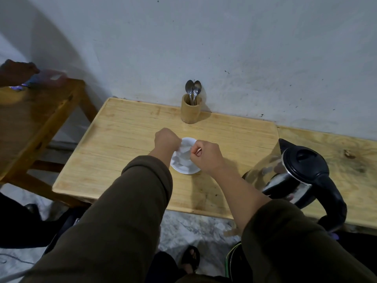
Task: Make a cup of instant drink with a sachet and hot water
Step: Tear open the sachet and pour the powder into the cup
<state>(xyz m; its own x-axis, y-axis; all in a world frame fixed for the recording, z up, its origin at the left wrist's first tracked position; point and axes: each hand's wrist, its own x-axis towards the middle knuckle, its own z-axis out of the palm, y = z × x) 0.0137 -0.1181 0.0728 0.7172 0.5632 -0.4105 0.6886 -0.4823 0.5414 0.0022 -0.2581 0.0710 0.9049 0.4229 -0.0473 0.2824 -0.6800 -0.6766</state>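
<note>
A white cup (189, 141) stands on a white saucer (184, 169) in the middle of the wooden table (122, 139). My left hand (167, 139) and my right hand (206, 157) are both closed just above the cup, one on each side. Between them they pinch a small pale sachet (184, 149), which is blurred and blends with the cup. The inside of the cup is mostly hidden by the sachet and my fingers. A steel kettle (295, 174) with a black lid and handle sits to the right, near the table's front edge.
A bamboo holder (191, 111) with two metal spoons (193, 88) stands at the back against the wall. A second wooden table (30, 119) is at the left, where another person's hand (18, 72) rests on something. A third wooden surface (336, 160) adjoins on the right.
</note>
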